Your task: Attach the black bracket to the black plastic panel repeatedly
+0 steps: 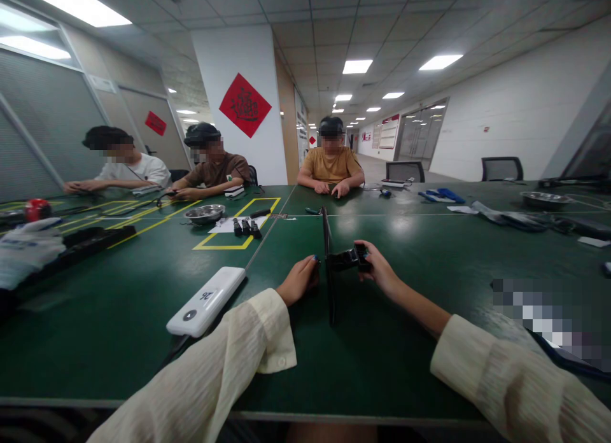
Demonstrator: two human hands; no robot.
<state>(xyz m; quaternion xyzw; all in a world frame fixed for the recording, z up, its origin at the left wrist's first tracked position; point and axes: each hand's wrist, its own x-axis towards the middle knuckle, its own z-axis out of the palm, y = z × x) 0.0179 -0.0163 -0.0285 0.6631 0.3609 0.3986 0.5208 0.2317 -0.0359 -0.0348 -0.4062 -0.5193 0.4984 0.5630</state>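
A thin black panel (329, 268) stands upright on the green table in front of me, seen almost edge-on. From its right face a dark bracket (344, 260) sticks out, ending in a blocky black part. My right hand (377, 271) has its fingers closed round that outer end of the bracket. On the panel's other side, my left hand (300, 280) is closed, fingers curled close to the panel. Whatever it may hold is hidden, and I cannot tell whether it touches the panel. A white power bank (207, 302) showing 26 lies left of my left hand, a cable running from it.
Several small black parts (245, 226) lie on white paper by yellow tape. Metal bowls stand at left (205, 214) and right (545, 200). A plastic bag (28, 249) lies far left, blue cloth (442, 195) at right. Three people sit across the green table (405, 354).
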